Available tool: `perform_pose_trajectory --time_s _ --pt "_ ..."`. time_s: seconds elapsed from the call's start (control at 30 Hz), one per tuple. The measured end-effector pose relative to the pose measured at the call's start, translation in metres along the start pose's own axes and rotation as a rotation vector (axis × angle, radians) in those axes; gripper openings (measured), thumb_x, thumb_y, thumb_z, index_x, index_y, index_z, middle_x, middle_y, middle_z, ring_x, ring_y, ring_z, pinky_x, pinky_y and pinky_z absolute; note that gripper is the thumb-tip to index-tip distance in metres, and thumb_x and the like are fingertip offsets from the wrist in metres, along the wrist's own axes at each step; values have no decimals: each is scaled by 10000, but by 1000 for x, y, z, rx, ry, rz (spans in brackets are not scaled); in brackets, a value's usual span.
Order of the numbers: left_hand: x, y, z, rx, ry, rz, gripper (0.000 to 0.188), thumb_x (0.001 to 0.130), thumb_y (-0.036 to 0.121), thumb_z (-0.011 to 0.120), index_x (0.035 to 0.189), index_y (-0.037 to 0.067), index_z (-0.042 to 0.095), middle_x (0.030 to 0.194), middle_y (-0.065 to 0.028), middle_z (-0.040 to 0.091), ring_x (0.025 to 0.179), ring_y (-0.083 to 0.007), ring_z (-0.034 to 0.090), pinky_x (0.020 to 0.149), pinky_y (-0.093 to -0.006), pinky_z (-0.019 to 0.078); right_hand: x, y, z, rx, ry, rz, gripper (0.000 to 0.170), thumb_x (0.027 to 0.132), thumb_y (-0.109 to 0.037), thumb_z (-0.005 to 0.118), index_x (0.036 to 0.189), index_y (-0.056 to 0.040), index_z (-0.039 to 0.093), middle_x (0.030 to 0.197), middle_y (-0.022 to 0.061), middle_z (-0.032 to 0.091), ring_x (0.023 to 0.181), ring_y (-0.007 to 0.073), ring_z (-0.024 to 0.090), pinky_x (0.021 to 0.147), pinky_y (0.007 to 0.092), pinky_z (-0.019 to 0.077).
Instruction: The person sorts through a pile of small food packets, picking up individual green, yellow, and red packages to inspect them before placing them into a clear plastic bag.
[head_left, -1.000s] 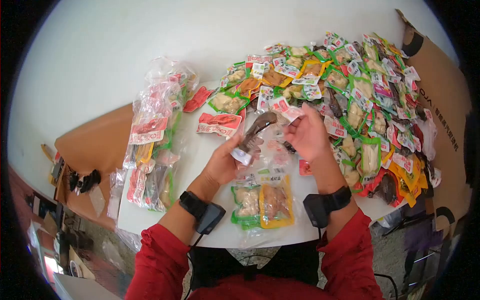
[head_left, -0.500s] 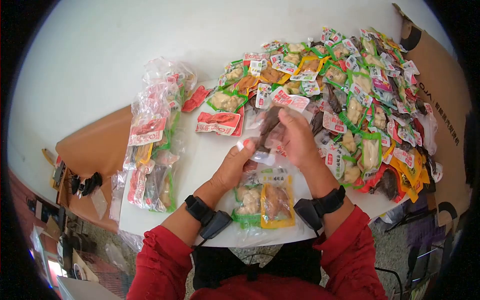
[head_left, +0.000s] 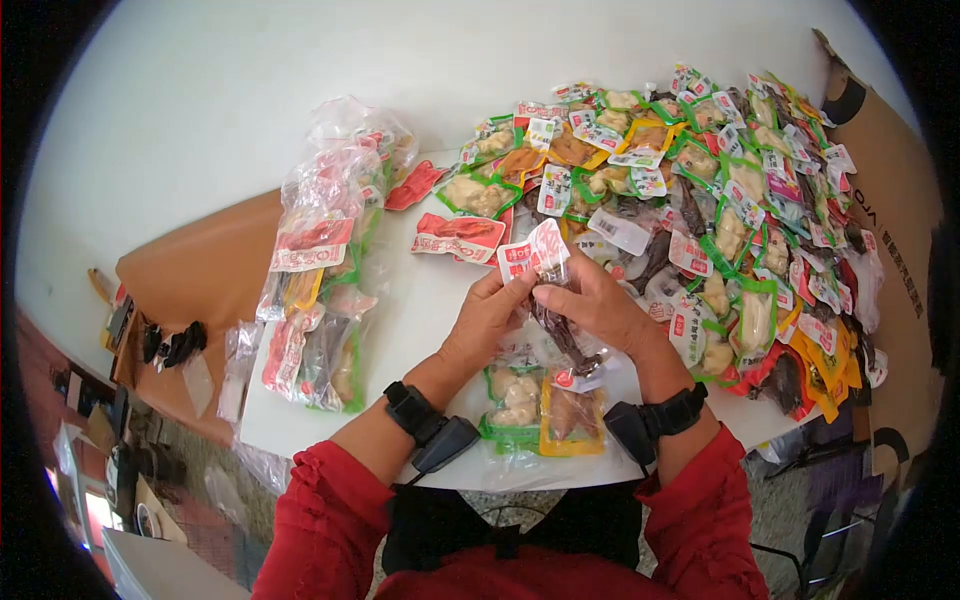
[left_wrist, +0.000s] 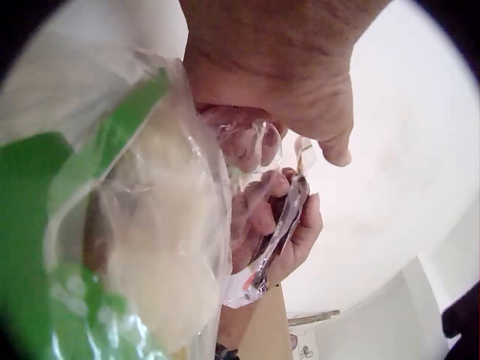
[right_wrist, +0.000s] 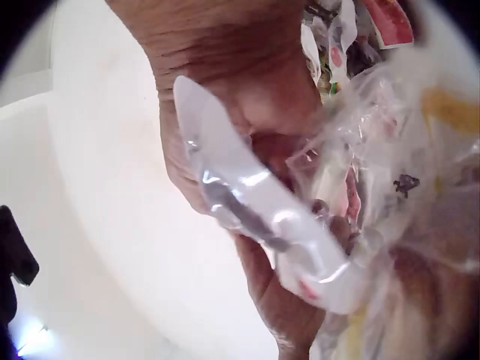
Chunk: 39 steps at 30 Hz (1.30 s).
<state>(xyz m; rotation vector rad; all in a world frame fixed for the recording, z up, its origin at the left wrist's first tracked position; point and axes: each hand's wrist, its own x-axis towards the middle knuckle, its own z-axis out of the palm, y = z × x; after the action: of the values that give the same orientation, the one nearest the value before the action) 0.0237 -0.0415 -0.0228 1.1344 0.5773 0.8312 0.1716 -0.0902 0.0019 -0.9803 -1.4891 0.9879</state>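
Both hands meet over the near middle of the table in the head view. The left hand (head_left: 487, 318) and the right hand (head_left: 608, 308) pinch a clear packet with dark contents (head_left: 562, 338) and a red-and-white label (head_left: 535, 252) at its top. In the left wrist view, fingers curl round the dark packet (left_wrist: 285, 217); the right wrist view has the packet's shiny white side (right_wrist: 262, 202) against the right hand (right_wrist: 225, 75). Below the hands lies a clear bag holding a green-edged packet (head_left: 513, 402) and a yellow-edged packet (head_left: 572, 415).
A large heap of mixed packets (head_left: 730, 230) covers the table's right side. Filled clear bags (head_left: 310, 250) lie in a column at the left. Red packets (head_left: 458, 237) sit between them. A cardboard box (head_left: 890, 240) stands at the far right edge.
The dark packet has been turned so its label points up and away, with its dark end toward the body. Both hands have come closer together round it. The head view has shifted slightly.
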Motion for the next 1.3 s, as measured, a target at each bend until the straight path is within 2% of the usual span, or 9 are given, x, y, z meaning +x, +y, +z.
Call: perform_pose_trajectory --time_s 0.13,0.2,0.23,0.33,0.53,0.6,0.73,0.8,1.3 --pt "3 -5 -5 53 67 17 184 842 308 553 896 142 612 724 87 524 568 9 373 482 -152 277 5 11 -5 -110 114 112 217 816 -224 562 916 -34 531 727 -11 535 617 61 483 522 214 394" --pt "4 -7 -3 18 96 59 183 838 308 561 860 137 623 712 85 532 568 9 383 491 -152 291 8 23 -7 63 186 22 181 832 -220 538 817 -41 558 626 -40 499 515 30 425 437 190 334" --pt "3 -7 -4 17 96 59 183 838 308 561 860 137 623 712 85 532 568 9 383 491 -152 291 7 24 -9 62 186 23 181 832 -220 538 817 -41 558 626 -40 499 515 30 425 437 190 334" --pt "2 -7 -6 -17 50 62 187 832 305 572 852 127 625 697 77 534 561 8 386 494 -157 301 6 26 -11 148 173 127 157 845 -153 514 917 -26 573 788 -30 539 687 23 468 592 185 379" --pt "2 -6 -6 -87 21 87 285 870 358 492 856 98 608 696 63 528 557 0 381 486 -161 302 3 20 -10 143 184 153 133 850 -165 502 858 -48 565 726 -54 510 576 1 425 483 157 339" --pt "4 -7 -6 -25 101 88 363 889 406 420 861 83 582 644 27 514 484 -34 348 427 -186 235 2 15 -8 146 187 152 131 856 -167 491 841 -57 561 708 -60 497 547 -8 409 437 150 309" --pt "1 -1 -2 -25 58 100 421 899 442 360 903 72 561 667 19 518 491 -41 350 430 -193 241 3 16 -7 156 196 128 127 853 -159 495 835 -51 559 708 -62 488 579 -3 412 481 155 326" --pt "0 -1 0 -28 64 96 436 902 446 344 918 65 555 679 17 520 499 -43 356 437 -193 249 5 21 -5 105 249 17 136 833 -184 524 772 -66 552 585 -59 446 432 14 362 359 179 270" --pt "2 -4 -7 -1 12 96 417 901 432 354 923 70 559 667 40 499 511 -38 364 451 -189 265 3 12 -1 40 277 -52 135 833 -179 530 795 -52 552 608 -58 462 472 10 375 400 175 294"
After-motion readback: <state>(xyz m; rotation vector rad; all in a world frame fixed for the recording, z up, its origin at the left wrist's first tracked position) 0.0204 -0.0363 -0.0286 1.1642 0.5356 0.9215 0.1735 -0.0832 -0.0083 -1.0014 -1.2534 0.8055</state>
